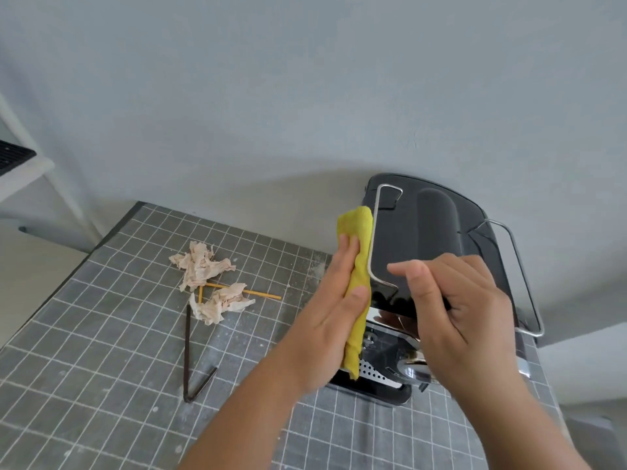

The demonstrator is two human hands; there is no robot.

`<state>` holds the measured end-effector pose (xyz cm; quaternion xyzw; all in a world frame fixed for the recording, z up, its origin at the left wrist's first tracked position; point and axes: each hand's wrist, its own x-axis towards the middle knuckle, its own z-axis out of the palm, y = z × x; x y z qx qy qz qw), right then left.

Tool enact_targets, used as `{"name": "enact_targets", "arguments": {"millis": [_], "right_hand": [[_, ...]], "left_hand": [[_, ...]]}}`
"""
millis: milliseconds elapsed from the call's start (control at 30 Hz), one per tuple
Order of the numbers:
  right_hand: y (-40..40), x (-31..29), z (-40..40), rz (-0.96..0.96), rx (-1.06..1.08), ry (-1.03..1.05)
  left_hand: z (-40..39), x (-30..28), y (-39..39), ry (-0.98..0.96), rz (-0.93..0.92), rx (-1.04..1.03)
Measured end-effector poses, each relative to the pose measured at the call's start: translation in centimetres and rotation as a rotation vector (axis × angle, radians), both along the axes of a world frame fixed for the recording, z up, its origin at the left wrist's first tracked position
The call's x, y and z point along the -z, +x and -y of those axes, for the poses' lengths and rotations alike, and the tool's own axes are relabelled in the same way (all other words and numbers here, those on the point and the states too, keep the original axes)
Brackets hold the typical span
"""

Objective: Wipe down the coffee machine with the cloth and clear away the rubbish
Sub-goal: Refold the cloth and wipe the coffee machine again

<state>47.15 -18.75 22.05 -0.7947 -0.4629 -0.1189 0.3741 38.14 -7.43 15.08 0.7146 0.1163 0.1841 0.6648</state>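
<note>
Left hand: the left hand (334,310) is flat and upright, fingers straight and together, pressing the cloth (356,266) against the left side of the coffee machine (424,239), thumb over the cloth's front edge.
Cloth: yellow, folded into a long strip, sandwiched between palm and machine wall; its top pokes out above the fingertips, its bottom hangs down by the drip tray (373,385).
Right hand: the right hand (454,310) sits on the front top of the machine, fingers curled over the front edge, thumb sticking out to the left. It looks like a bracing hold, though I cannot tell how firmly it grips.
Coffee machine: black with shiny metal front, wire rails (373,232) along both sides of its top, standing at the back right of the counter, close to the wall.
Counter: grey tiles (101,368) with white lines, dusty.
Rubbish: two crumpled tissues (200,266) lie left of the machine, well apart from it; thin yellow sticks (261,294) cross under them, and a bent dark straw (187,354) lies just in front.
</note>
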Motion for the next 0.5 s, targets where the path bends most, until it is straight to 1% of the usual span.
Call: {"name": "enact_targets", "arguments": {"millis": [67, 200, 233, 267, 333, 367, 400, 500], "right_hand": [[0.0, 0.1, 0.2, -0.041, 0.010, 0.043], [0.0, -0.2, 0.8, -0.221, -0.019, 0.216], [0.0, -0.3, 1.0, -0.288, -0.025, 0.273], [0.0, -0.4, 1.2, -0.368, -0.032, 0.329], [0.0, -0.7, 1.8, -0.496, -0.069, 0.430], [0.1, -0.8, 2.2, -0.514, -0.096, 0.469], [0.1, -0.9, 2.6, -0.516, -0.119, 0.502], [0.1, -1.5, 4.2, -0.513, -0.121, 0.567]], "left_hand": [[1.2, -1.0, -2.0, 0.047, 0.011, -0.016], [5.1, -0.9, -2.2, 0.079, 0.097, -0.235], [6.3, -0.6, -2.1, 0.132, 0.108, -0.300], [7.3, -0.3, -2.0, 0.242, 0.110, -0.346], [8.2, 0.5, -1.4, 0.622, 0.045, -0.407], [8.3, 0.7, -1.0, 0.791, -0.017, -0.405], [8.2, 0.5, -0.7, 0.896, -0.057, -0.385], [7.3, -1.0, 0.2, 1.058, -0.108, -0.265]]}}
